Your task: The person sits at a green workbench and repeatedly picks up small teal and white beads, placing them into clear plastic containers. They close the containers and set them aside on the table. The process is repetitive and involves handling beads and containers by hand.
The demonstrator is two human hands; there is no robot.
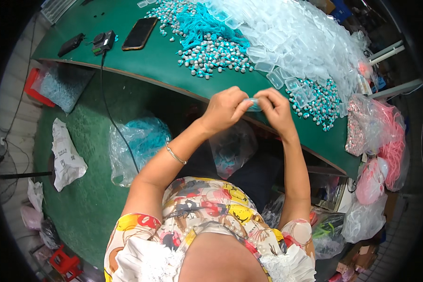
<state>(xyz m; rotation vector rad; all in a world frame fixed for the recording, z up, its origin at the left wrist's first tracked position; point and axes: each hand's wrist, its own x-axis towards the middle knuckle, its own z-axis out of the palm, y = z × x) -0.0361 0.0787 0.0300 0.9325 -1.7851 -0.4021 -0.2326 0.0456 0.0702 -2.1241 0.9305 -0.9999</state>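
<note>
Beyond my fingers, a heap of clear boxes (298,40) is covering much of the green table (91,52), and teal cords (203,27) and grey-and-teal plugs (216,55) are lying beside it. Loose boxes are partly hiding the right-hand pile (325,105). A phone (139,34) is lying farther left. Over the table's near edge, my left hand (225,108) and right hand (278,112) are pinching a small clear case (254,106), teal showing, its ends hidden.

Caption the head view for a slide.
Left hand and right hand pinch a small translucent item at a green table.
</note>
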